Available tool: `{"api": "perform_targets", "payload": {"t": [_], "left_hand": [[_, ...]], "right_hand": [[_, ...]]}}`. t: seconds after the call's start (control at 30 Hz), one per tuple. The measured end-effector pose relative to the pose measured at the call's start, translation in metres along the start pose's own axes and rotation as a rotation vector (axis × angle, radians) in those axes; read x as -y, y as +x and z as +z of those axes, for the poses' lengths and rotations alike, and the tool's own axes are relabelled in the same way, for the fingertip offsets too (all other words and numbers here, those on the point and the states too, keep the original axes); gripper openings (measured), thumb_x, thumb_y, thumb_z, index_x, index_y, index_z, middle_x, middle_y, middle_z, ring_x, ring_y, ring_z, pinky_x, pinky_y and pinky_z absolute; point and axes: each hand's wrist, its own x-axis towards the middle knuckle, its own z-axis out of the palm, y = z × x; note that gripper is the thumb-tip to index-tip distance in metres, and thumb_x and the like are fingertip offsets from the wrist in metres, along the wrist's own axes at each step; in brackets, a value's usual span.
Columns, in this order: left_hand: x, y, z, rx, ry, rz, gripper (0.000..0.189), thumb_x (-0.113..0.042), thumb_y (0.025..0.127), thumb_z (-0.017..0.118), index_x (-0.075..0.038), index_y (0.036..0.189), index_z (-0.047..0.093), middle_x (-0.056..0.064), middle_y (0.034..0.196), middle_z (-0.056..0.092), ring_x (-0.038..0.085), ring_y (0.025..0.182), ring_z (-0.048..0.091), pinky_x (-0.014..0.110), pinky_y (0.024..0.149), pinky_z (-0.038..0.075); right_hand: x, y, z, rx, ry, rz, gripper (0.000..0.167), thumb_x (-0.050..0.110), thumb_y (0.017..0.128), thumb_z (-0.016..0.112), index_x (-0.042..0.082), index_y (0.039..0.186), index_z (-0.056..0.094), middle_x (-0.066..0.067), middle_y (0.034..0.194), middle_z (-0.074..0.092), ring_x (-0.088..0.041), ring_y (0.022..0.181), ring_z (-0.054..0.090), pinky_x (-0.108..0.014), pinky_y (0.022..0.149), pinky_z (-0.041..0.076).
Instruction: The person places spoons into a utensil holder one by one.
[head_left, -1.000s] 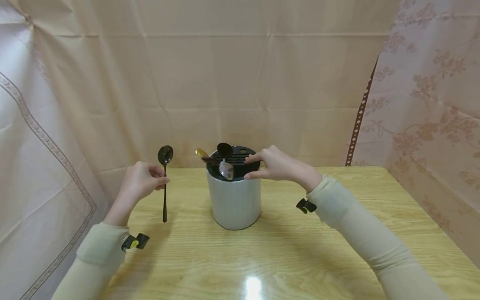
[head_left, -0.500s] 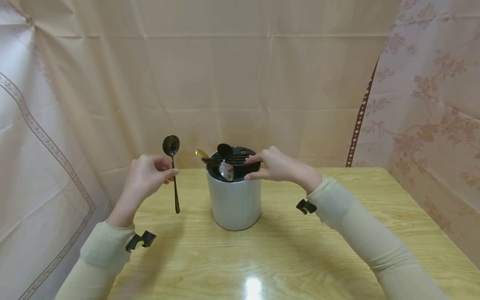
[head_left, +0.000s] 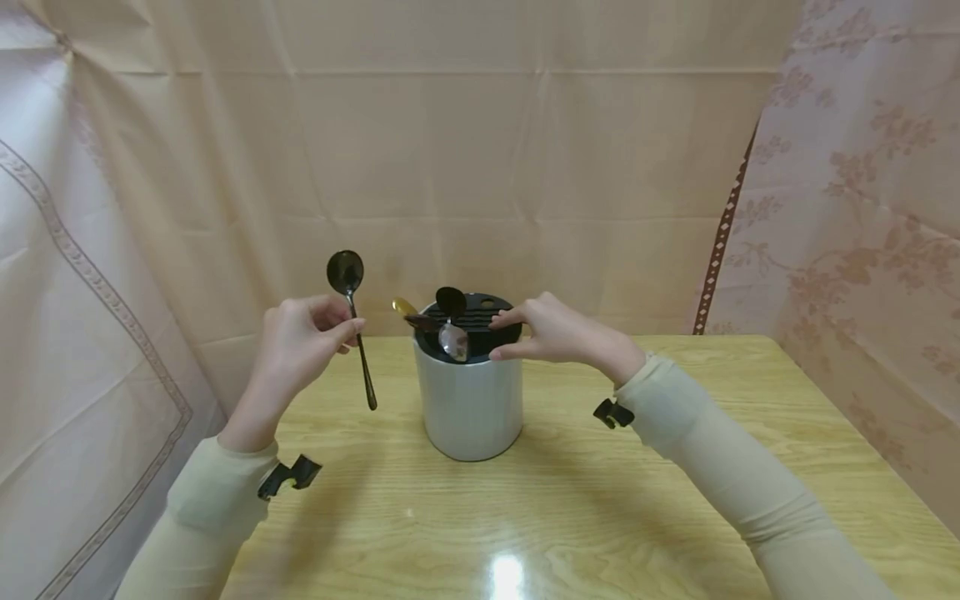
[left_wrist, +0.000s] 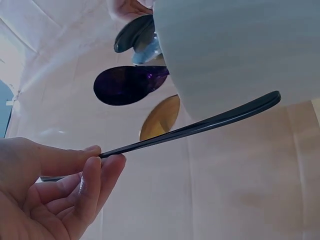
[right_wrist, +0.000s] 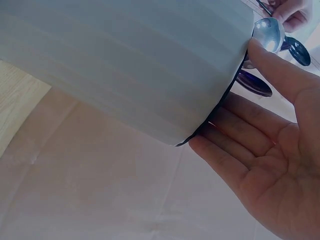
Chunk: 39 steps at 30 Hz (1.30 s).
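Between thumb and fingers, my left hand (head_left: 303, 337) pinches a black spoon (head_left: 346, 272) by its handle, bowl up and handle slanting down to the right, above the table left of the holder. The white utensil holder (head_left: 471, 408) stands upright with a black slotted top (head_left: 480, 312). Out of its left side rise a gold spoon (head_left: 402, 306), a silver spoon (head_left: 453, 342) and dark spoons, one with a round black bowl (head_left: 451, 300). My right hand (head_left: 562, 331) rests on the holder's right rim, fingers extended over the top and thumb at the front edge.
The holder stands on a light wood table (head_left: 645, 508). Beige cloth (head_left: 487, 150) hangs behind it, with patterned cloth (head_left: 877, 208) on the right and pale cloth (head_left: 67, 333) on the left.
My left hand has moved up and slightly right with the black spoon, whose handle end has swung to the right. The right hand and the holder have stayed in place.
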Motion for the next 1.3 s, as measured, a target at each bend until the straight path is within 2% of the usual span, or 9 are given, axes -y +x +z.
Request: {"api": "perform_targets", "payload": {"t": [0.23,0.53,0.8,0.97,1.13,1.3], "left_hand": [[-0.009,0.005,0.002,-0.013,-0.034,0.018,0.014,-0.02,0.088,0.068,-0.006,0.084,0.068,0.009,0.076,0.072,0.015,0.062,0.067,0.022,0.055,0.054],[-0.013,0.013,0.004,-0.072,-0.099,0.041,0.012,-0.014,0.088,0.067,-0.002,0.086,0.067,0.013,0.076,0.071,0.014,0.06,0.066,0.021,0.055,0.055],[-0.017,0.018,0.003,-0.102,-0.106,0.037,0.016,-0.017,0.09,0.066,-0.001,0.09,0.067,0.013,0.079,0.071,0.023,0.065,0.069,0.016,0.055,0.053],[-0.02,0.023,0.003,-0.133,-0.135,0.045,0.016,-0.016,0.09,0.064,0.0,0.09,0.065,0.015,0.079,0.07,0.023,0.064,0.068,0.016,0.055,0.053],[-0.022,0.029,0.004,-0.165,-0.174,0.044,0.015,-0.014,0.09,0.064,0.001,0.09,0.064,0.016,0.079,0.069,0.02,0.062,0.067,0.016,0.055,0.053],[-0.024,0.034,0.005,-0.199,-0.205,0.052,0.016,-0.014,0.09,0.064,0.002,0.091,0.064,0.017,0.082,0.069,0.008,0.059,0.064,0.015,0.056,0.053]], "right_hand": [[-0.001,-0.001,0.0,0.002,0.012,0.009,0.053,0.041,0.085,0.069,0.008,0.125,0.062,-0.011,0.133,0.057,-0.007,0.04,0.018,-0.022,0.044,0.029],[0.0,-0.001,0.001,-0.001,0.021,0.006,0.052,0.041,0.085,0.069,0.008,0.125,0.062,-0.011,0.132,0.058,-0.007,0.04,0.019,-0.022,0.044,0.028],[0.0,0.0,0.001,-0.001,0.017,0.003,0.052,0.041,0.085,0.069,0.008,0.125,0.062,-0.011,0.133,0.057,-0.007,0.04,0.018,-0.022,0.045,0.029],[0.0,0.0,0.0,0.001,0.02,-0.003,0.052,0.04,0.085,0.069,0.007,0.125,0.062,-0.012,0.133,0.057,-0.007,0.04,0.018,-0.022,0.045,0.03],[-0.001,0.0,0.0,-0.003,0.018,-0.003,0.052,0.041,0.085,0.069,0.008,0.125,0.062,-0.011,0.133,0.057,-0.007,0.04,0.019,-0.022,0.045,0.028],[-0.001,-0.001,0.001,-0.003,0.018,0.002,0.053,0.042,0.085,0.069,0.008,0.125,0.062,-0.011,0.132,0.058,-0.007,0.04,0.019,-0.022,0.044,0.029]]}}
